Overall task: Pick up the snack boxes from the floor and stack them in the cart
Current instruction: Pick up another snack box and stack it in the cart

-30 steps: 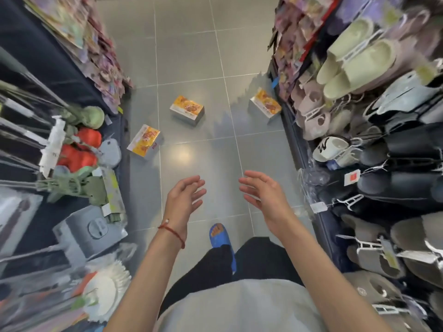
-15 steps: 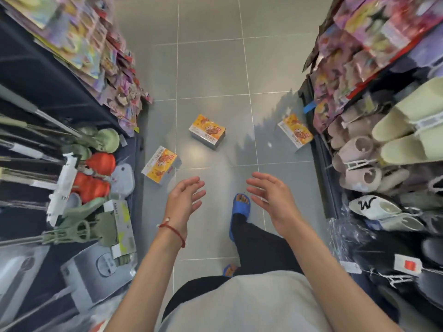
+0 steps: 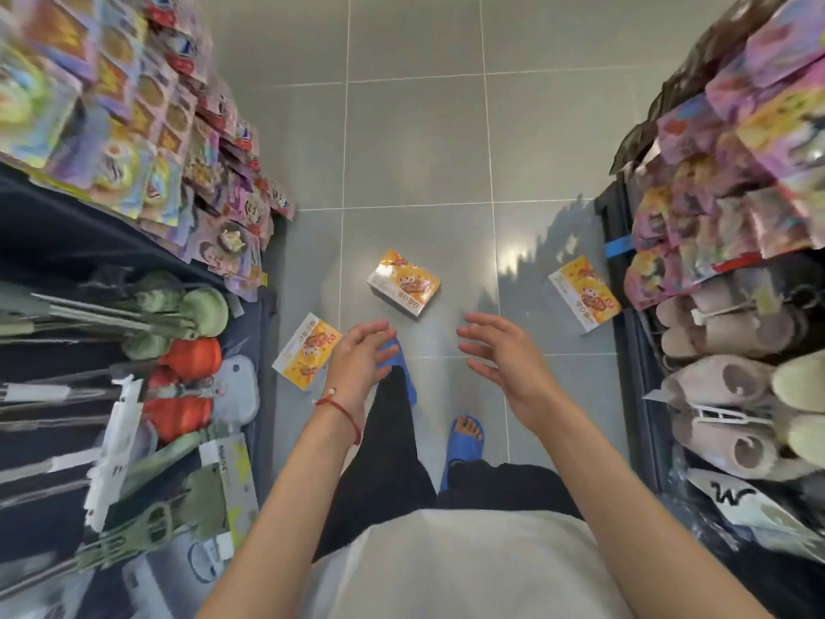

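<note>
On the grey floor (image 3: 415, 140) ahead, in the head view, we see three snack boxes: the middle box (image 3: 404, 282) just beyond our hands, the left box (image 3: 307, 350) beside the left shelf (image 3: 53, 225), and the right box (image 3: 585, 292) against the right shelf (image 3: 622, 225). Our left hand (image 3: 361, 357) and right hand (image 3: 504, 355) hover empty, fingers apart and loosely bent. We judge the cartons light, stiff and slightly glossy, so a grip across the long sides should hold. No cart shows.
</note>
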Action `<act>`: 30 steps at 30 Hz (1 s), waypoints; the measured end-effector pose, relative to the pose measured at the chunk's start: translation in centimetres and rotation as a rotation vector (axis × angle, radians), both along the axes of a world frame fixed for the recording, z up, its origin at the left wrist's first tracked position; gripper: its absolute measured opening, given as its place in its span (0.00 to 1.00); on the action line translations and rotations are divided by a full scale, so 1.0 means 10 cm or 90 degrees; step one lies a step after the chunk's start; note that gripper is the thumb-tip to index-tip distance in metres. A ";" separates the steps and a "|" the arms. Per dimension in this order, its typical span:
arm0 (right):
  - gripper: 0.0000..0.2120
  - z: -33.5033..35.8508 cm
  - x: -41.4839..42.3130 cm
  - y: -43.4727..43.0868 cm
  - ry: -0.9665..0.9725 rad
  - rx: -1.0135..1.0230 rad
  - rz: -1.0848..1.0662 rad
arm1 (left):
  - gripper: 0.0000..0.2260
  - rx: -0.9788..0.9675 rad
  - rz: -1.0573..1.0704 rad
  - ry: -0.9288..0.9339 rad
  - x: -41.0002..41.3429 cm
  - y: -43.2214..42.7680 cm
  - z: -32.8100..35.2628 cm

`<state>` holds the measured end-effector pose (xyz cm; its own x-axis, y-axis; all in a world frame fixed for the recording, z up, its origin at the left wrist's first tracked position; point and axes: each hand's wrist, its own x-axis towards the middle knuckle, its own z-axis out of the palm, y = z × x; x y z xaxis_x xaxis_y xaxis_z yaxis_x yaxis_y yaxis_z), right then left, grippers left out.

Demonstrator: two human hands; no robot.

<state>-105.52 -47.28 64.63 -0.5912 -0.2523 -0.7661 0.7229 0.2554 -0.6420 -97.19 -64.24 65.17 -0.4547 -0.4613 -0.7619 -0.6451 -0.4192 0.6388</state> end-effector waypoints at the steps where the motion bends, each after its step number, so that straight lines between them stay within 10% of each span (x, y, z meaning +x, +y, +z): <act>1: 0.11 -0.04 -0.13 -0.11 -0.004 0.010 -0.009 | 0.07 0.007 -0.007 -0.006 -0.15 -0.11 -0.05; 16: 0.12 -0.98 -1.47 -1.31 -0.130 0.099 -0.287 | 0.09 0.070 -0.153 -0.151 -1.88 -1.27 -0.90; 30: 0.09 -3.02 -1.81 -1.52 -0.294 0.121 -0.315 | 0.09 0.030 -0.177 -0.298 -2.32 -1.56 -3.27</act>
<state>-123.65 -62.52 34.40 -0.2056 0.1261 -0.9705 0.9711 -0.0965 -0.2183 -120.41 -79.81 32.44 -0.1626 -0.3320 -0.9292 -0.9466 -0.2131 0.2418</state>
